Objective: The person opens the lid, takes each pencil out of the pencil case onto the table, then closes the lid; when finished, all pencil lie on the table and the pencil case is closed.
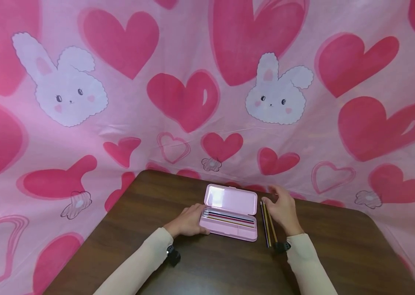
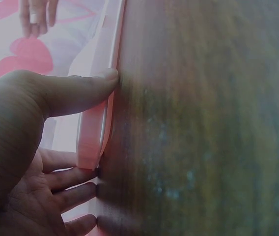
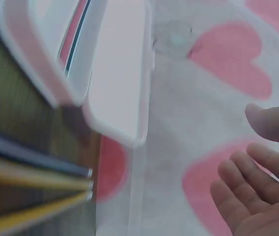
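An open pink pencil case (image 1: 226, 230) lies on the table, its lid (image 1: 243, 200) tipped back toward the wall. Several pencils (image 1: 229, 217) lie in its rear compartment. My left hand (image 1: 189, 221) grips the left end of the case; in the left wrist view, the thumb presses its front side (image 2: 91, 130) and the fingers bend round the end. Right of the case lie three loose pencils (image 1: 267, 227), one dark blue and two yellow. Above their far ends hovers my right hand (image 1: 284, 209), its fingers relaxed with nothing between them in the right wrist view.
The dark wooden table (image 1: 215, 266) reaches back to a pink cloth (image 1: 178, 32) printed with hearts and rabbits, which hangs close behind the case and along the sides.
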`<state>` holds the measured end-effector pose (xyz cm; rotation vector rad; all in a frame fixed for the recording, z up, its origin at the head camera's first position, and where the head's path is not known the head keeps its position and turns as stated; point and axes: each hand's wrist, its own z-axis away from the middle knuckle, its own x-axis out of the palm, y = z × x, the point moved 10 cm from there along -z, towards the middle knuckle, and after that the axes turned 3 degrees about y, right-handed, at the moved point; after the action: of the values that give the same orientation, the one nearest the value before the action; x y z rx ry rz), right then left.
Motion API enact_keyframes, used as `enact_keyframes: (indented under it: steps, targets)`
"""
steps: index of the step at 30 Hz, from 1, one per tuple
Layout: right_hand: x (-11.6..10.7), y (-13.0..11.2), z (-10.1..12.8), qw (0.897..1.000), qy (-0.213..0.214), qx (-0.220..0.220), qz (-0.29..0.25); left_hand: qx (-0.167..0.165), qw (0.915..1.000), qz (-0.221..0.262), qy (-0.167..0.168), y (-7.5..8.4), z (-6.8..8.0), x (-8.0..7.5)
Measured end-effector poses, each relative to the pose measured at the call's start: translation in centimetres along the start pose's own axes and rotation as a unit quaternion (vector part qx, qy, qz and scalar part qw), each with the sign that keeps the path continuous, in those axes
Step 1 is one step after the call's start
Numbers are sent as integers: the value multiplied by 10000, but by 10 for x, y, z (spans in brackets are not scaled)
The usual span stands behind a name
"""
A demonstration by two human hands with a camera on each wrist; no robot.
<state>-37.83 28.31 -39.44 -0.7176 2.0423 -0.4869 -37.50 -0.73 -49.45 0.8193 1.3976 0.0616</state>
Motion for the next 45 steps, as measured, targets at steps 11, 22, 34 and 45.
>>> enact_keyframes:
  steps: [11,22,34,45]
  targets:
    - [45,-54,20,9929,-650,-993,23,-76,10000,17,-5,-1,1,1]
    - [93,-64,45,9761,-1861,-1123,20,-91,10000,2,-8,-3,-1,1]
    - [109,-65,57,9655,-2329,-1161,70,-101,9999,9,0,-3,0,2]
    - [114,-59,59,9624,-2361,-1330,202,-94,9999,-38,5,-4,-1,2]
